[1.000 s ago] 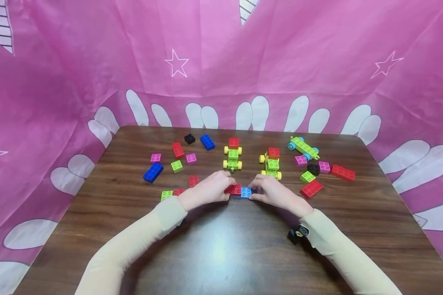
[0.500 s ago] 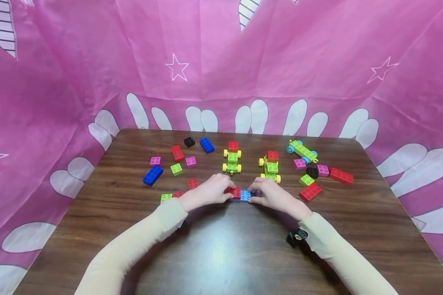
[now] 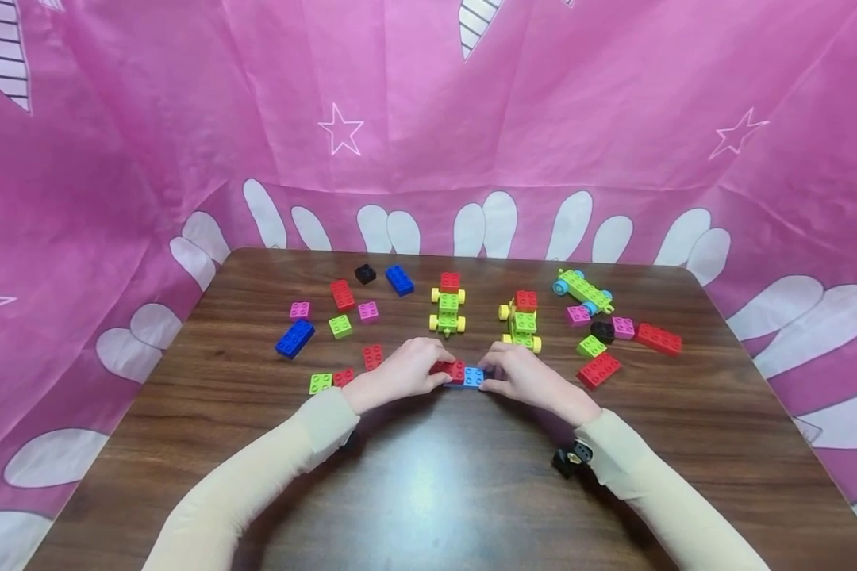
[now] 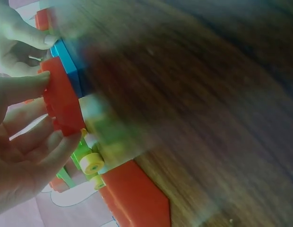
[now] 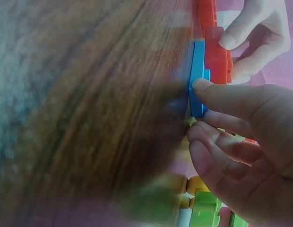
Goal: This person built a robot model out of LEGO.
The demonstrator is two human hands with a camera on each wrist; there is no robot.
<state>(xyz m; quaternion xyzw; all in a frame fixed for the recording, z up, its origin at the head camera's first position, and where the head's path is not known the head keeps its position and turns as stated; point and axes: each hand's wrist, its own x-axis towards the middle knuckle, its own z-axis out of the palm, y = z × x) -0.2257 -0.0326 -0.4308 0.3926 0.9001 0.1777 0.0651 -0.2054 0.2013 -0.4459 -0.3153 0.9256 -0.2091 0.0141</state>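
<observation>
In the middle of the table [image 3: 428,492], a red building brick [image 3: 459,371] with studs on top sits on part of a light blue brick [image 3: 474,377]. My left hand [image 3: 409,368] grips the red brick by its sides, thumb on the near face in the left wrist view. The red brick [image 4: 64,101] extends past the blue one toward the left. With thumb and fingers, my right hand [image 3: 527,376] pinches the free end of the blue brick [image 5: 197,59]. Blue studs show uncovered at that right end.
Two wheeled brick cars [image 3: 448,303] [image 3: 524,322] with yellow wheels stand just behind the hands. A green car base [image 3: 584,291] with blue wheels lies back right. Loose bricks lie on both sides, including a dark blue one [image 3: 295,339] and a red one [image 3: 599,370].
The head view has shifted slightly. Both hands keep their hold on the red and light blue bricks, with hardly any movement.
</observation>
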